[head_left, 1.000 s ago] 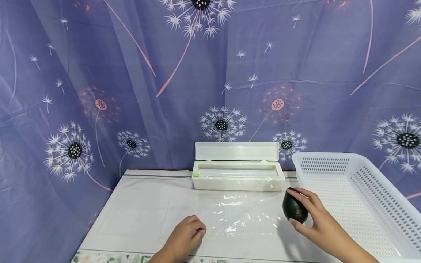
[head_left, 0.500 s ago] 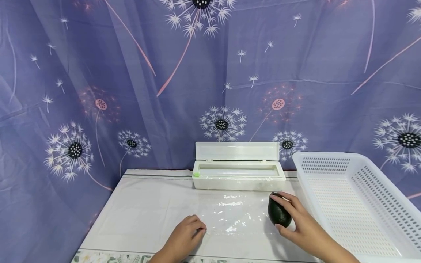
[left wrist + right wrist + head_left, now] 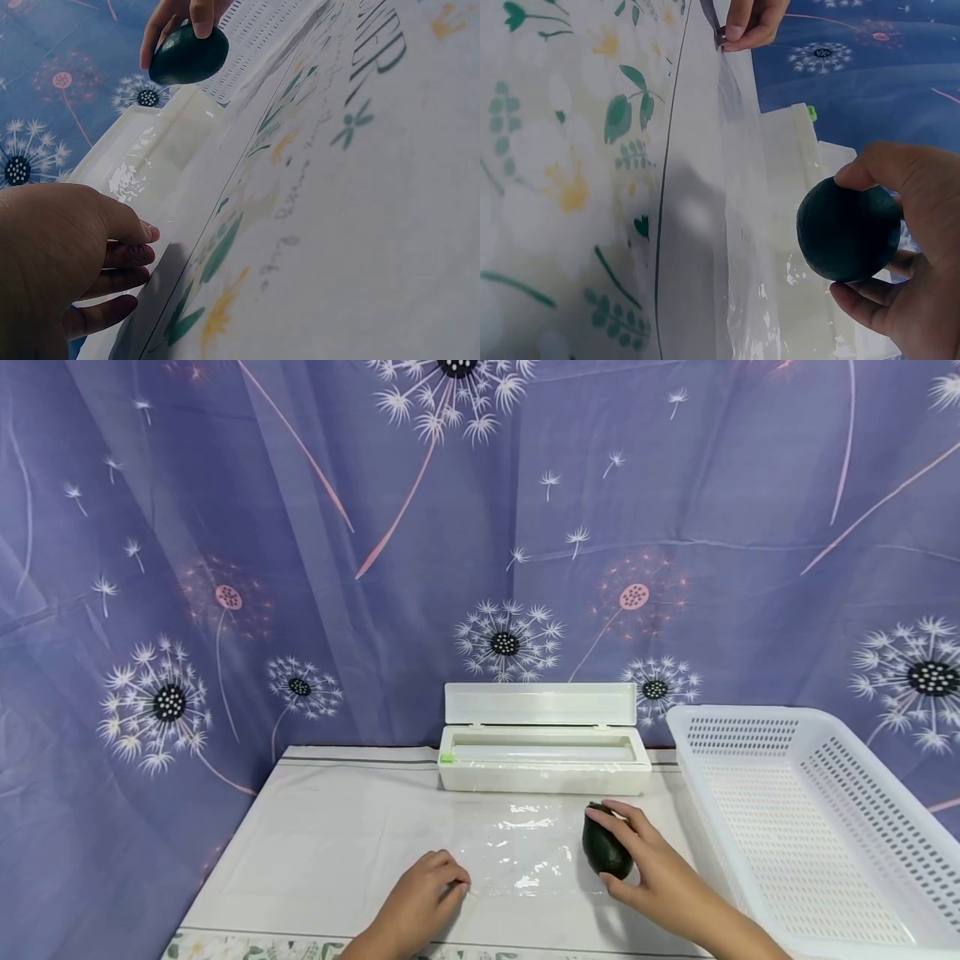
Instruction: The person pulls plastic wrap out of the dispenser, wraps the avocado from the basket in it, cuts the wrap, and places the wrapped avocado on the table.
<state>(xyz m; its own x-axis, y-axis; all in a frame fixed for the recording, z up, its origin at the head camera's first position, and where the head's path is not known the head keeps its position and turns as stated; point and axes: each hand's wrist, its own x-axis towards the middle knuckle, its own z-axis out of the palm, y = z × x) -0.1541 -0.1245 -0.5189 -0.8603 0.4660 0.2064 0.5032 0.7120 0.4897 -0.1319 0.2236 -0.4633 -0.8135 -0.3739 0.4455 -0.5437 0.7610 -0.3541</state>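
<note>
My right hand (image 3: 651, 878) grips a dark green avocado (image 3: 606, 843) between thumb and fingers, above the right part of a sheet of clear plastic wrap (image 3: 525, 843). The wrap stretches forward from a white dispenser box (image 3: 543, 779) and shines with wrinkled highlights. At the sheet's front left corner, my left hand (image 3: 420, 897) pinches its edge with thumb and forefinger. The right wrist view shows the avocado (image 3: 847, 229) end-on, looking round, with the thumb on one side and fingertips on the other. In the left wrist view the remaining fingers of the left hand (image 3: 82, 255) are loosely curled.
The box's hinged lid (image 3: 540, 704) stands up, and a roll of wrap (image 3: 543, 755) lies inside. A green slider (image 3: 447, 758) sits at its left end. To the right is a white perforated basket (image 3: 806, 852). Behind the white-clothed table (image 3: 315, 827) hangs a purple curtain (image 3: 405, 635).
The right hand has carried the avocado leftward, from beside the basket to over the plastic wrap. The left hand has stayed in place at the wrap's corner.
</note>
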